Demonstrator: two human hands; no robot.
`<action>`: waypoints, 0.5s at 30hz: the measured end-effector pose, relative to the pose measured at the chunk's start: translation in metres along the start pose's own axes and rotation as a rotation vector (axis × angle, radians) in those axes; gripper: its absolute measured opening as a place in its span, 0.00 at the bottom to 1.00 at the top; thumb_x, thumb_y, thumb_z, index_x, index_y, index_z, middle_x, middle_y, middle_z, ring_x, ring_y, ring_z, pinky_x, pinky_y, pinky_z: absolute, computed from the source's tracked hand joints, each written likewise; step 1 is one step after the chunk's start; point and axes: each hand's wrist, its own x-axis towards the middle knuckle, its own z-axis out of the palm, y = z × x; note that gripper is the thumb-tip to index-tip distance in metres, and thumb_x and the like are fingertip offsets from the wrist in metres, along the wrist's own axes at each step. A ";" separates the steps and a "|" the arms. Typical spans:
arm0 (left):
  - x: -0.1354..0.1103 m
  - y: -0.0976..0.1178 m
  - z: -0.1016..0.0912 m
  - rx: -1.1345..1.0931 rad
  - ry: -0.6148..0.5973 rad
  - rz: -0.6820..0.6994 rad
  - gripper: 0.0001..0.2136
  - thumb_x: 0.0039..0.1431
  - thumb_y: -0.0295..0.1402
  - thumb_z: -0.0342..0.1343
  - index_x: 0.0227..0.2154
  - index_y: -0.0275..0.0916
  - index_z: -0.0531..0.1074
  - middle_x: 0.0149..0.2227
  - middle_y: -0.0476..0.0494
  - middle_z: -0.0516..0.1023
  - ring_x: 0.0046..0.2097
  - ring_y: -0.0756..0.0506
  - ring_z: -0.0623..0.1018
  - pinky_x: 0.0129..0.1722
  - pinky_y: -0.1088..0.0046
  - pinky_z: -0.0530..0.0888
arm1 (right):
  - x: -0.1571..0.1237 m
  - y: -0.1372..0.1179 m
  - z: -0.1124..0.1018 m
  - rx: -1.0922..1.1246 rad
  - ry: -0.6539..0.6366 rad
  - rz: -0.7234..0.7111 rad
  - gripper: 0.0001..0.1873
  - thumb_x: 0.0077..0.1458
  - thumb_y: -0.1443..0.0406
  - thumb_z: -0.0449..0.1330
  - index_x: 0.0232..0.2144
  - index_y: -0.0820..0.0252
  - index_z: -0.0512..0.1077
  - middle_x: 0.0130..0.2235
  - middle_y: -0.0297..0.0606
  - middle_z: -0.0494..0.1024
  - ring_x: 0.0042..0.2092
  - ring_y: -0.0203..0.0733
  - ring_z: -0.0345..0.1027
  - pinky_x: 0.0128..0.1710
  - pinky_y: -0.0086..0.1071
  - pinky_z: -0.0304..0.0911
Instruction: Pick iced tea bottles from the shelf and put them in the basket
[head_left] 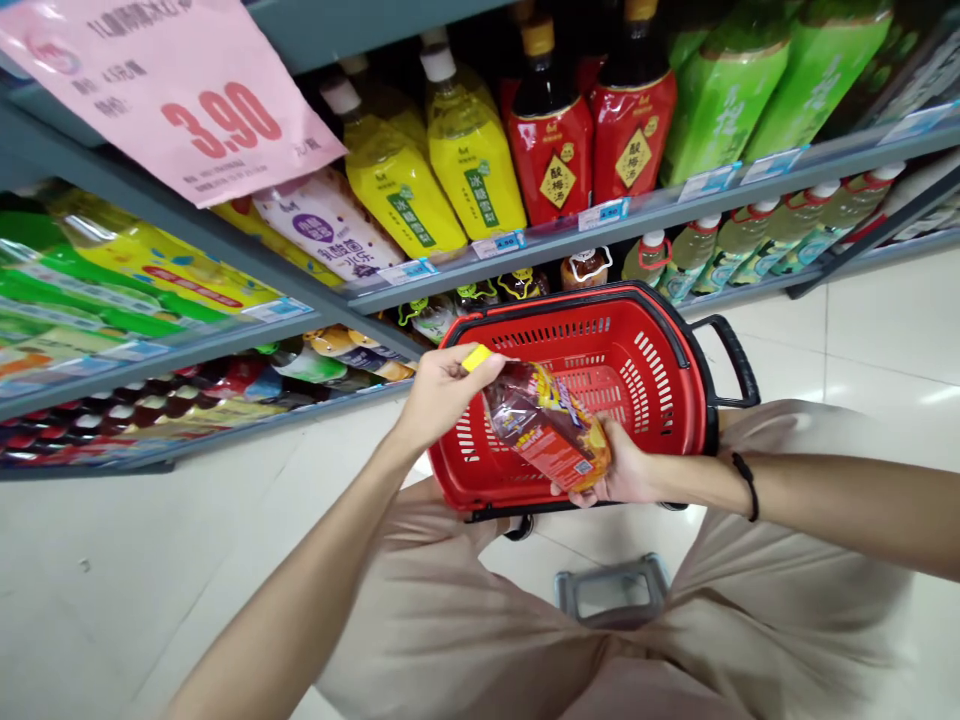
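Note:
Both hands hold a drink bottle (551, 425) with a yellow cap, dark liquid and a red and orange label, tilted over a red shopping basket (652, 375). My left hand (446, 390) is closed around the bottle's neck at the yellow cap (477, 357). Around the base of the bottle, my right hand (619, 465) is closed with its fingers underneath. The basket stands between my knees, and its slotted walls and part of its floor show behind the bottle. A black handle (727, 360) sticks out at its right end.
Shelves ahead hold yellow bottles (476, 165), red bottles (551, 150) and green bottles (727, 110). A pink price sign (180, 100) hangs at upper left. Smaller bottles (757, 240) stand on the bottom shelf beyond the basket. A grey frame-shaped handle (611, 592) lies between my legs.

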 end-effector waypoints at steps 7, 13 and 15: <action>0.010 -0.021 -0.012 0.257 -0.188 -0.115 0.23 0.58 0.51 0.61 0.19 0.38 0.71 0.16 0.47 0.72 0.19 0.49 0.70 0.23 0.75 0.64 | -0.010 0.004 0.022 -0.101 0.273 -0.012 0.55 0.71 0.39 0.16 0.36 0.64 0.74 0.20 0.44 0.74 0.18 0.42 0.63 0.20 0.30 0.60; 0.004 -0.011 -0.003 0.461 -0.213 0.029 0.24 0.62 0.51 0.57 0.18 0.40 0.63 0.14 0.50 0.66 0.18 0.52 0.64 0.22 0.75 0.58 | -0.019 -0.014 0.032 -0.674 0.468 0.008 0.52 0.73 0.49 0.12 0.34 0.63 0.73 0.22 0.44 0.75 0.23 0.39 0.67 0.25 0.28 0.66; 0.008 -0.007 0.008 0.631 -0.243 0.197 0.25 0.64 0.51 0.57 0.17 0.40 0.61 0.15 0.51 0.64 0.20 0.53 0.60 0.24 0.74 0.56 | -0.019 -0.019 0.035 -0.913 0.468 0.038 0.45 0.78 0.51 0.23 0.34 0.64 0.74 0.24 0.48 0.78 0.23 0.40 0.69 0.24 0.30 0.66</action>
